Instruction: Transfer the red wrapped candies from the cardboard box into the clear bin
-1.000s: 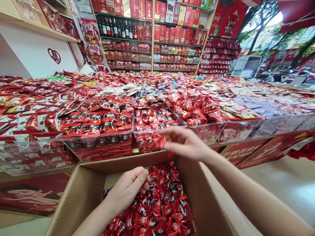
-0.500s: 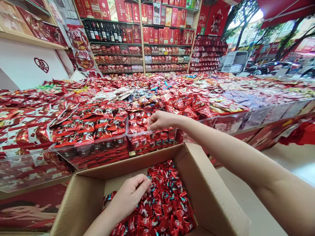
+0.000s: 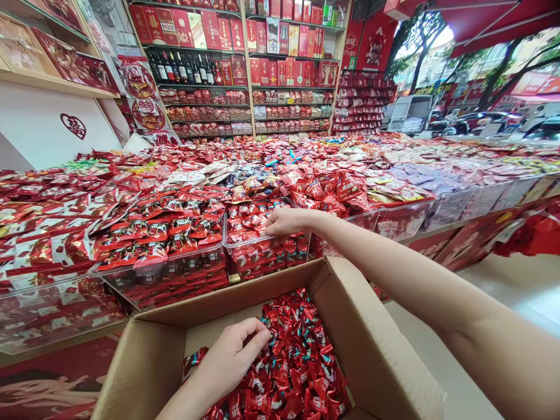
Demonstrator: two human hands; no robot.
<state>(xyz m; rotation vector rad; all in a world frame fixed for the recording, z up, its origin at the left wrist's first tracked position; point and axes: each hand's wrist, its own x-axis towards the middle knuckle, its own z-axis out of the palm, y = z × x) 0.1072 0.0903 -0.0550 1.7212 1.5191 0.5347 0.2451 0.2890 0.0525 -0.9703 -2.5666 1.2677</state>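
- Movement: right hand [image 3: 285, 223], over the cardboard box [image 3: 376, 350] a second ago, now rests curled in the far clear bin [image 3: 262, 256], grip hidden.
- Left hand [image 3: 231, 357] stays low, pinching wrapped candies [image 3: 301, 367].

Carton [image 3: 376, 350] cut off at bottom edge; left hand [image 3: 230, 359] fingertips hidden among candies [image 3: 297, 367]; shelf boxes [image 3: 271, 35] unreadable.

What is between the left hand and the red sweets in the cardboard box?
Nothing visible. The left hand lies directly on the red sweets inside the cardboard box, its fingers curled down onto the wrappers.
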